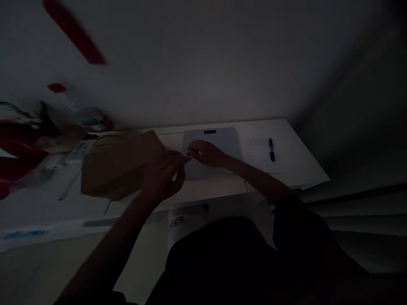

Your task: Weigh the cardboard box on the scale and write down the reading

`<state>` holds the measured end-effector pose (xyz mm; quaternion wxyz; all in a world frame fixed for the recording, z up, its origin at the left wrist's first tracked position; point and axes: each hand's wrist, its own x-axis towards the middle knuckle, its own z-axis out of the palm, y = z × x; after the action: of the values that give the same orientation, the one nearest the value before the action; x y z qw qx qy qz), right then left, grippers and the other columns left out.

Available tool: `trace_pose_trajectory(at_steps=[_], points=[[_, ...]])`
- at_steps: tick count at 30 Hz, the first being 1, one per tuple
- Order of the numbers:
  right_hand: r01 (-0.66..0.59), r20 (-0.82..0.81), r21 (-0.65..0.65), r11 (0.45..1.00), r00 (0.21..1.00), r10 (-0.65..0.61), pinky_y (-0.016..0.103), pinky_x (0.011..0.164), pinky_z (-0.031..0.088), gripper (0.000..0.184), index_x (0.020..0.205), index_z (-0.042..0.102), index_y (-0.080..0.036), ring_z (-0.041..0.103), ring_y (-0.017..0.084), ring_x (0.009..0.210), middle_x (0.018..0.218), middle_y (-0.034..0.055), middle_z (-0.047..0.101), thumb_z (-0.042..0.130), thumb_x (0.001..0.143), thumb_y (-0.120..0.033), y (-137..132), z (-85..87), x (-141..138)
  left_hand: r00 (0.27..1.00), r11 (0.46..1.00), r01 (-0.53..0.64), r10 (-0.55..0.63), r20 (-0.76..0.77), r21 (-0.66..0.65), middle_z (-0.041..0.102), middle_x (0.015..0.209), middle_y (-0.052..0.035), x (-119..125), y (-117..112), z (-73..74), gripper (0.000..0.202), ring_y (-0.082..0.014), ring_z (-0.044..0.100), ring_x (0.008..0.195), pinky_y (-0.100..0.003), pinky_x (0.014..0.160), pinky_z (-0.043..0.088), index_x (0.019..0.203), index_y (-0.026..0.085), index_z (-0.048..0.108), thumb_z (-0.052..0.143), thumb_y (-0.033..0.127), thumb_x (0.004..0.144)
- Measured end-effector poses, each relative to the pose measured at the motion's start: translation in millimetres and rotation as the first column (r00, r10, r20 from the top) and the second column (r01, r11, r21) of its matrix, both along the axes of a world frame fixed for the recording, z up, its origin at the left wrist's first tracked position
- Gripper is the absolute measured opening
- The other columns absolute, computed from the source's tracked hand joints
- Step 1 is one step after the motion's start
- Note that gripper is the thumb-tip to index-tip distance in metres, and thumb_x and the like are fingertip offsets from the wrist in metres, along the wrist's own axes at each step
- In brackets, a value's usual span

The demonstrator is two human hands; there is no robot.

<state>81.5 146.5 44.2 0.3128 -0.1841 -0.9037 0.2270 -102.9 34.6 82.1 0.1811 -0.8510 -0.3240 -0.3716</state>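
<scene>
Two hands meet at the middle of the pale, white-topped surface (286,127), and that is about all the dim, blurred view gives me. My left hand (163,176) sits on the near right corner of a flat brown cardboard piece (122,165), which lies on the surface at nine o'clock from the hands; its fingers look curled, but I cannot tell whether they pinch the cardboard or only rest on it. My right hand (205,153) lies over a thin grey rectangular pad (222,142) with a dark mark at its twelve o'clock edge, fingers bent down, perhaps on something small and pale; closed or loose, I cannot tell. I judge the work barely started: the cardboard is still flat. A black pen (271,149) lies on a white sheet at three o'clock. Red blurs at ten o'clock stay unreadable, and dark clothing hides the near edge.
</scene>
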Motion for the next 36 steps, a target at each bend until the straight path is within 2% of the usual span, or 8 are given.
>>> trace_pose_trajectory(at_steps=[3,6,14,18,22,29,32,36], points=[[-0.088,0.090,0.004,0.996,0.992,0.087,0.029,0.075,0.038,0.011,0.089,0.055,-0.013,0.050,0.019,0.084,0.090,0.0075,0.056,0.045,0.095,-0.014,-2.8,-2.7,30.0,0.988,0.992,0.124,-0.120,-0.102,0.034,0.071,0.107,-0.0048,41.0,8.1,-4.6,0.048,-0.0251,0.066,0.099,-0.039,0.081,0.049,0.130,0.025,0.056,0.053,0.009,0.084],[-0.089,0.194,-0.040,0.995,0.976,0.095,0.029,0.076,0.037,0.008,0.092,0.057,-0.011,0.051,0.018,0.088,0.095,0.0081,0.058,0.049,0.093,-0.009,-8.2,-3.2,60.7,0.954,0.968,0.245,-0.230,-0.194,0.055,0.071,0.107,-0.0075,78.0,13.5,-15.7,0.037,-0.0254,0.064,0.101,-0.039,0.081,0.047,0.123,0.018,0.060,0.051,0.008,0.089],[0.245,0.283,-0.036,0.969,0.932,-0.226,0.028,0.065,0.030,0.032,0.080,0.048,-0.015,0.046,0.017,0.074,0.082,0.0048,0.053,0.038,0.105,-0.033,-14.0,-14.4,151.9,0.760,0.884,0.464,-0.427,-0.490,-0.052,0.067,0.099,-0.0108,156.5,27.0,-51.9,0.029,-0.0222,0.060,0.087,-0.038,0.079,0.044,0.122,0.011,0.060,0.042,0.012,0.100],[0.448,0.265,0.016,0.894,0.860,-0.436,0.028,0.070,0.032,0.033,0.081,0.048,-0.015,0.049,0.018,0.079,0.088,0.0069,0.055,0.037,0.104,-0.036,-7.3,-19.5,201.7,0.693,0.877,0.465,-0.444,-0.568,-0.119,0.066,0.108,-0.0116,189.9,35.3,-62.9,0.032,-0.0240,0.059,0.097,-0.039,0.083,0.046,0.128,0.012,0.058,0.040,0.016,0.102],[0.666,0.257,-0.014,0.746,0.724,-0.640,0.028,0.070,0.032,0.032,0.081,0.048,-0.015,0.050,0.017,0.078,0.085,0.0046,0.055,0.039,0.103,-0.037,-0.3,-17.8,240.8,0.670,0.883,0.423,-0.455,-0.586,-0.202,0.063,0.120,-0.0135,219.3,43.2,-67.9,0.034,-0.0270,0.058,0.106,-0.040,0.088,0.047,0.131,0.011,0.057,0.043,0.017,0.100],[0.865,0.396,-0.007,0.502,0.463,-0.792,0.026,0.061,0.028,0.026,0.090,0.048,-0.017,0.051,0.014,0.072,0.085,0.0002,0.060,0.057,0.099,-0.039,11.6,-11.9,279.8,0.754,0.907,0.260,-0.405,-0.517,-0.331,0.056,0.131,-0.0165,265.2,50.6,-75.2,0.043,-0.0285,0.054,0.116,-0.040,0.087,0.049,0.138,0.012,0.052,0.041,0.013,0.096],[0.876,0.483,0.051,0.479,0.398,-0.780,0.026,0.059,0.025,0.028,0.095,0.050,-0.018,0.052,0.014,0.071,0.087,0.0002,0.062,0.064,0.097,-0.042,19.7,-15.3,286.3,0.811,0.923,0.192,-0.341,-0.475,-0.333,0.055,0.132,-0.0166,276.4,55.0,-80.7,0.040,-0.0304,0.053,0.116,-0.043,0.091,0.048,0.134,0.011,0.054,0.041,0.014,0.096],[0.845,0.500,0.090,0.527,0.419,-0.758,0.027,0.059,0.025,0.026,0.100,0.052,-0.018,0.053,0.015,0.074,0.089,0.0001,0.063,0.066,0.094,-0.039,27.2,-24.1,290.9,0.838,0.909,0.168,-0.335,-0.430,-0.381,0.056,0.129,-0.0165,279.4,60.0,-88.1,0.037,-0.0311,0.053,0.111,-0.044,0.089,0.048,0.128,0.010,0.058,0.045,0.017,0.094]])
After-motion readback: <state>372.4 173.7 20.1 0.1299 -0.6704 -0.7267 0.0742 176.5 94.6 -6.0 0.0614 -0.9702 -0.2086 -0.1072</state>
